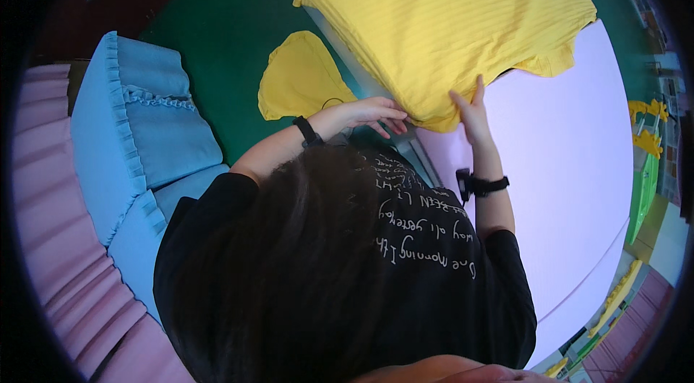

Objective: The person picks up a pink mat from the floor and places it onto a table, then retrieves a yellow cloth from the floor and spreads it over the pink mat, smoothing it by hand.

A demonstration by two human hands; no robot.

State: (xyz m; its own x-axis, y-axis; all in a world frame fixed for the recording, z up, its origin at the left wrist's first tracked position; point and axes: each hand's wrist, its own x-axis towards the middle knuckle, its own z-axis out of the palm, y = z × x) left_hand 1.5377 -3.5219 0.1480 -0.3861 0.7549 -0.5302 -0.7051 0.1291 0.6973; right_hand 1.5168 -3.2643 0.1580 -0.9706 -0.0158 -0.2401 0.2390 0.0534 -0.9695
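Observation:
A yellow ribbed cloth (448,18) drapes over the far part of a pale lilac flat surface (535,159), its near corner hanging between my hands. My left hand (377,114) is at the left of that corner, fingers stretched and apart, the tips close to the cloth's edge; whether they touch it is hard to tell. My right hand (473,114) rests against the right side of the corner, thumb and forefinger spread over the fabric. Both wrists wear black bands. A separate-looking yellow cloth piece (300,78) lies lower, left of my left hand, beside a thin dark loop.
Light blue padded seating with ruffled edges (155,115) stands at the left, beside pink pleated fabric (54,188). The floor (224,14) is green. Along the far right are a green panel (645,191) and yellow shaped pieces (648,141).

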